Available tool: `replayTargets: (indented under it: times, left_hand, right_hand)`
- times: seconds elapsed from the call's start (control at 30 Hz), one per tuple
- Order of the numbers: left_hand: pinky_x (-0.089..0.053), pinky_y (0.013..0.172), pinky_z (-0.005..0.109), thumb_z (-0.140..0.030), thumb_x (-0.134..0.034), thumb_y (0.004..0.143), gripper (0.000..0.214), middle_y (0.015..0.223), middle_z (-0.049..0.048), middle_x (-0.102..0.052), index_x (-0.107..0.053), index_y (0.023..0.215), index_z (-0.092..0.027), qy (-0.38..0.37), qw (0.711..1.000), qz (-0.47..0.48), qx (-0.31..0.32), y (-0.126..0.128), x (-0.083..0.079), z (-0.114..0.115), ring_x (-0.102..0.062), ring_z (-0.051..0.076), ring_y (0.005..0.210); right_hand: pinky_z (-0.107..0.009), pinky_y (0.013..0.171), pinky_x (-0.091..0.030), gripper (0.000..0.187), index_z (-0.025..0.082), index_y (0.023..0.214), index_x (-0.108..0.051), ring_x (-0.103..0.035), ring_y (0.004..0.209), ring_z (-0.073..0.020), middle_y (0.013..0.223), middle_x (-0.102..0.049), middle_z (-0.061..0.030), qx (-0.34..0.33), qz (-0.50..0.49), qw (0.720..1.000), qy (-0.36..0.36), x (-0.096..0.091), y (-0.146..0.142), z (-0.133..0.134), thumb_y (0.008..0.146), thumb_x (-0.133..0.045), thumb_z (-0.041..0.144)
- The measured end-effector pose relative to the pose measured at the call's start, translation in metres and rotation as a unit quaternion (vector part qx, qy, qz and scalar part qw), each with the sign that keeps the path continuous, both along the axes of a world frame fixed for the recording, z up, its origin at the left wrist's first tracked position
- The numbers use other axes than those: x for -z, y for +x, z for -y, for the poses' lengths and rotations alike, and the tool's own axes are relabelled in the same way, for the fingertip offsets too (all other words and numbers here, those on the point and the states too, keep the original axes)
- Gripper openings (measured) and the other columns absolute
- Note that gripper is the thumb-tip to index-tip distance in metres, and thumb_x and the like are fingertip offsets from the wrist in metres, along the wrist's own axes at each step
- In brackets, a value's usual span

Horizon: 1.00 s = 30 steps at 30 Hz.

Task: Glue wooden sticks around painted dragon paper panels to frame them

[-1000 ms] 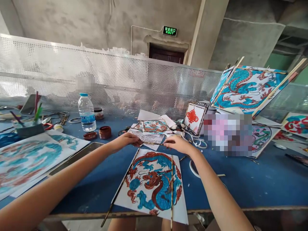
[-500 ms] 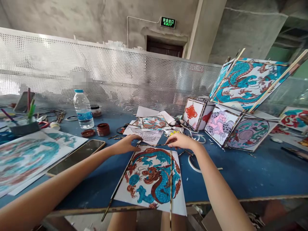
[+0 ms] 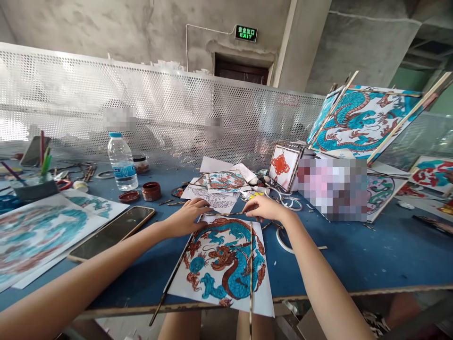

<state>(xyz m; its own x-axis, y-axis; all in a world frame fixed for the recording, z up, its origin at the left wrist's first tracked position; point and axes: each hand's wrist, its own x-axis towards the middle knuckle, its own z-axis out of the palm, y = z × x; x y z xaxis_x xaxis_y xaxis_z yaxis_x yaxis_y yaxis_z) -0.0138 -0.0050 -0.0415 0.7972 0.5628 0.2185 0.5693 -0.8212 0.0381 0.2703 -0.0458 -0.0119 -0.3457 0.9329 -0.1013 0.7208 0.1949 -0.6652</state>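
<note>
A sheet with a blue and brown dragon drawing (image 3: 226, 264) lies before me, its lower edge past the table's front. A long thin stick (image 3: 177, 269) runs along its left side, and a second long stick (image 3: 251, 274) crosses its right part. Between my hands a short thin stick (image 3: 224, 214) lies across the sheet's top edge. My left hand (image 3: 189, 217) holds its left end at the corner, thumb on the paper and fingers beyond the stick. My right hand (image 3: 264, 208) pinches the stick's right end with curled fingers; its fingertips are partly hidden.
To the left lie a phone (image 3: 113, 233) and painted sheets (image 3: 38, 241). A water bottle (image 3: 122, 163) and an open paint jar (image 3: 151, 191) stand behind. Rolls of tape (image 3: 285, 241) are right of the sheet. Paper lanterns (image 3: 283, 165) stand at the back right, before a perforated metal screen (image 3: 170, 118).
My left hand has flattened and shifted slightly, its thumb now lower on the sheet's corner. My right hand and the sticks have hardly moved.
</note>
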Motion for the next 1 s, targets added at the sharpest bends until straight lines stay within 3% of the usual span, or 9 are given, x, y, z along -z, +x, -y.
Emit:
replayTargets:
  times: [0.37,0.53,0.63,0.77,1.0]
  left_hand:
    - [-0.034,0.096,0.039,-0.027,-0.048,0.084,0.038,0.115,0.0067,-0.054,-0.055,0.121,-0.026,-0.014,1.0,-0.001,0.005,0.003,-0.001,0.004,-0.043,0.024,0.11]
    - [-0.035,0.096,0.04,-0.024,-0.046,0.084,0.037,0.115,0.0053,-0.054,-0.057,0.119,-0.03,-0.012,1.0,-0.013,0.007,0.003,-0.002,0.006,-0.043,0.024,0.111]
    - [-0.035,0.097,0.04,-0.023,-0.047,0.084,0.038,0.119,0.005,-0.053,-0.056,0.12,-0.032,-0.003,1.0,-0.016,0.013,0.003,-0.001,0.006,-0.042,0.024,0.113]
    - [-0.033,0.099,0.04,-0.024,-0.046,0.085,0.037,0.121,0.0057,-0.052,-0.057,0.12,-0.029,0.005,1.0,-0.02,0.014,0.003,-0.001,0.006,-0.04,0.025,0.115]
    - [-0.034,0.097,0.038,-0.028,-0.049,0.083,0.037,0.116,0.007,-0.054,-0.055,0.119,-0.023,-0.014,1.0,0.004,0.002,0.003,0.0,0.003,-0.043,0.024,0.11]
  right_hand:
    - [-0.021,0.046,-0.044,0.022,0.014,0.091,-0.07,-0.055,0.056,-0.0123,0.073,-0.066,-0.0039,0.015,0.004,0.999,-0.037,0.006,-0.003,-0.001,0.072,-0.06,0.02]
    - [-0.022,0.062,-0.045,0.016,0.016,0.08,-0.072,-0.062,0.072,-0.0157,0.081,-0.07,-0.0036,-0.001,0.059,0.998,0.033,0.01,-0.006,-0.003,0.067,-0.063,0.017]
    - [-0.022,0.064,-0.044,0.016,0.018,0.08,-0.073,-0.062,0.075,-0.0163,0.081,-0.071,-0.0025,-0.015,0.082,0.995,0.051,0.01,-0.008,-0.004,0.067,-0.064,0.017]
    - [-0.021,0.06,-0.043,0.017,0.019,0.081,-0.071,-0.062,0.073,-0.0157,0.081,-0.07,-0.0017,-0.029,0.079,0.994,0.064,0.009,-0.009,-0.004,0.066,-0.065,0.017]
    - [-0.022,0.062,-0.044,0.015,0.018,0.079,-0.072,-0.062,0.074,-0.0165,0.08,-0.071,-0.0021,-0.026,0.054,0.998,0.022,0.009,-0.011,-0.002,0.065,-0.065,0.018]
